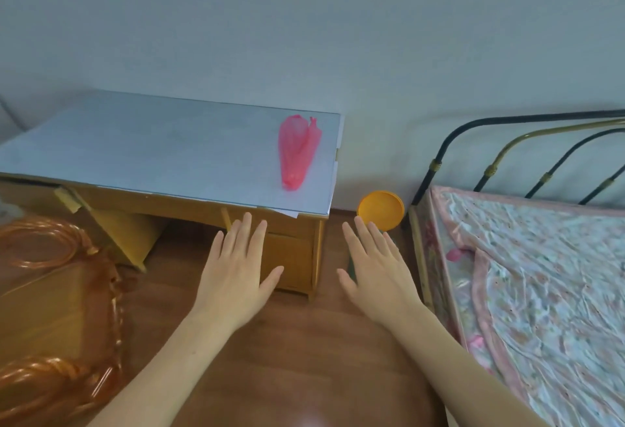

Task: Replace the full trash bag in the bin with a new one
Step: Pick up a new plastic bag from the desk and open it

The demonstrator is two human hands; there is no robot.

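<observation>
Hands spread flat and empty before me: left hand [236, 267], right hand [375, 267]. Ahead of my right fingertips sits the orange bin [380, 210] on the floor, between desk and bed. Pink trash bag [297, 152] lies lengthwise, pointing away, on the tabletop [152, 152], up and leftward, likely the left hand's reach.

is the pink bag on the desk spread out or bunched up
Bunched up. The pink bag lies on the desk near its right end as a narrow crumpled strip, its handles twisted together at the far end, not opened flat.

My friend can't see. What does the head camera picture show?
Two bare hands, left hand and right hand, reach forward, open and empty, above a wooden floor. Ahead, a pink plastic bag lies on a desk, with a round orange lid between the desk and a bed.
</observation>
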